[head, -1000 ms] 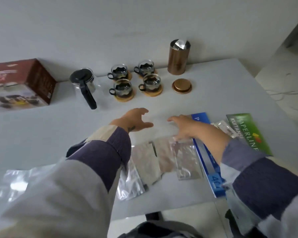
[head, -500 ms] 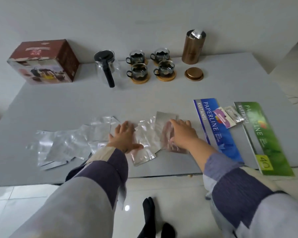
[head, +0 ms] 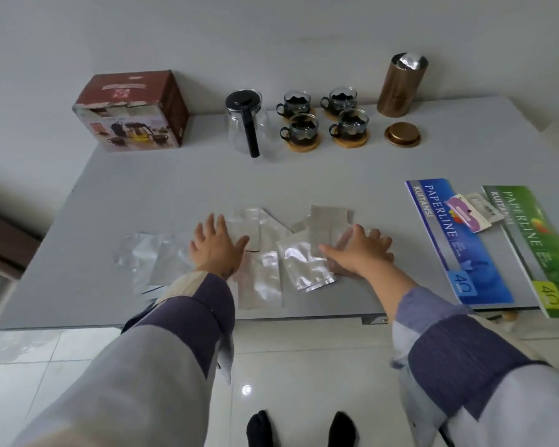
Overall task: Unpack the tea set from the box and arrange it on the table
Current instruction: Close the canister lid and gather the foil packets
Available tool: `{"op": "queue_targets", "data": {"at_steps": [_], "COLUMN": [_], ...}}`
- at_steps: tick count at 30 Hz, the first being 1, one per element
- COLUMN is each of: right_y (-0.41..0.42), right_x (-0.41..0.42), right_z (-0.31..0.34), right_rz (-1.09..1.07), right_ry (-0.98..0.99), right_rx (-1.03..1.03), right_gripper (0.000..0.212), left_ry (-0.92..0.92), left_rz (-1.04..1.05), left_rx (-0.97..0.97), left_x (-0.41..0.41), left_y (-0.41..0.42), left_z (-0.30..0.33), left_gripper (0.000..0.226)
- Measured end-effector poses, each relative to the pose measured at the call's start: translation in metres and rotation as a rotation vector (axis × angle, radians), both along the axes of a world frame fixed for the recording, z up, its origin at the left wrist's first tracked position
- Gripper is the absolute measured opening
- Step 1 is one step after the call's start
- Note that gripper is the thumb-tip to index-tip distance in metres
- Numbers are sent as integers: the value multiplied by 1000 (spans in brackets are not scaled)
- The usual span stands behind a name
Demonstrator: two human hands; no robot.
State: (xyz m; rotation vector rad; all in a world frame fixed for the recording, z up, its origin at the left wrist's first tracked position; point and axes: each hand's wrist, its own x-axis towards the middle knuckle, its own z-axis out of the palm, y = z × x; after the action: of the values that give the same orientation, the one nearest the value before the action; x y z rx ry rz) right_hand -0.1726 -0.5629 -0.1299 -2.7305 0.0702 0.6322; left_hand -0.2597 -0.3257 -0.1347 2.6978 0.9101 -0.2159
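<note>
At the back of the grey table (head: 304, 175) stand a glass teapot (head: 246, 124) with a black lid and handle and several glass cups (head: 323, 119) on wooden coasters. The red-brown tea set box (head: 133, 112) sits closed to their left. Several clear plastic bags (head: 271, 253) lie spread near the front edge. My left hand (head: 217, 248) lies flat on the bags with straight fingers. My right hand (head: 359, 253) rests flat on the bags beside it, fingers spread.
A copper canister (head: 400, 87) stands at the back right, its lid (head: 402, 133) lying in front of it. A blue receipt book (head: 449, 233) and a green one (head: 536, 246), with small packets (head: 475, 211) between them, lie at the right. Tiled floor below the table edge.
The camera has pulled back and the view has widened. Both hands came back from the table's middle onto the plastic bags near the front edge and have spread a little apart.
</note>
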Motion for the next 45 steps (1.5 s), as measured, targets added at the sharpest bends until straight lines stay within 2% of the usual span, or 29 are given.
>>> {"op": "queue_targets", "data": {"at_steps": [2,5,9,11,15,18,22,26,28,31,32,35,38,41,45], "right_y": [17,45,72,85,109,122,132,143,149,156,159,166,172,170,161], "right_x": [-11,-27,-46,-55,-64,-67,-66,-64,-61,-57,-57,-59,-58,-53,-49], "right_z": [-2,-3,-8,-8,-7,-9,-9,-8,-9,-8,-7,-10,-12,-16,-18], "right_rz": [15,20,19,46,-14,-87,-273,-312,-309,-258,-252,-244,-218,-225,-295], "right_ry": [12,-19,-64,-82,-80,-90,-24,98,135,183,165,-5,-57,22,268], "right_rx": [-1,-27,-29,-21,113,172,209,171,196,215,189,172,364,497,642], "right_gripper": [87,76,61,54,29,38,82,89,84,51,46,46,35,32,45], "left_ry": [57,87,180,229,173,155,51,-46,-68,-103,-96,-73,-78,-85,-118], "left_rz": [126,299,415,408,293,175,115,94,115,222,247,264,267,253,211], "left_rx": [9,15,-35,-57,-32,-42,-105,-201,-236,-296,-303,-320,-383,-444,-533], "left_x": [-18,-41,-60,-64,-62,-56,-48,-45,-44,-43,-42,-39,-36,-36,-39], "left_y": [29,70,100,101,72,41,25,31,37,43,45,49,55,63,73], "left_z": [-3,-8,-11,-11,-9,-7,-8,-5,-5,-4,-4,-2,-6,-5,-4], "left_gripper": [79,82,85,84,76,76,76,77,84,87,88,91,94,84,68]}}
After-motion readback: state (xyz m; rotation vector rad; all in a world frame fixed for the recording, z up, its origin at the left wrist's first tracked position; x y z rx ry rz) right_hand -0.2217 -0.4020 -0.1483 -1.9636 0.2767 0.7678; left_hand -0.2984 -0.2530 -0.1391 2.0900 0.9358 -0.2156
